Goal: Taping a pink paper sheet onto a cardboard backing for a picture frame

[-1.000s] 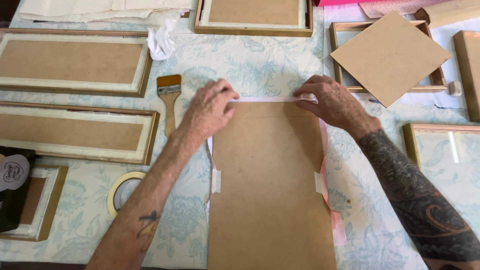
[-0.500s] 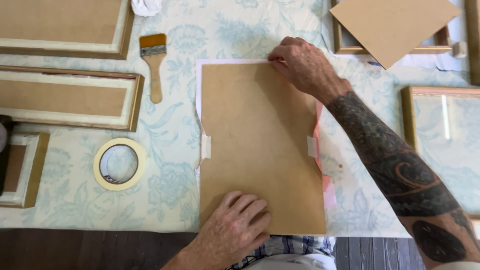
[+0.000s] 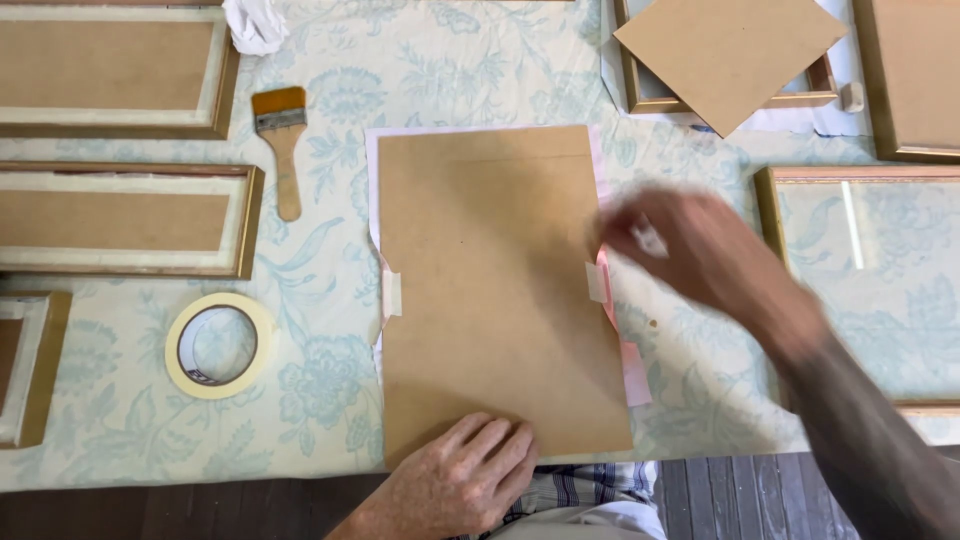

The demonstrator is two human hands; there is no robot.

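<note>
Brown backing board (image 3: 495,290) under flat left hand (image 3: 455,480) (fingers released); blurred right hand (image 3: 700,250), grip unreadable.

One brush (image 3: 281,140), one tape roll (image 3: 220,345)

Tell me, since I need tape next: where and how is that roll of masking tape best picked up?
Judging by its pose, from straight above. The roll of masking tape lies flat on the patterned cloth, hole upward, left of the brown board and clear of the frames. Probably pinch its ring wall, one finger inside the hole and thumb outside. The left hand, resting on the board's near edge, is closest.
</note>
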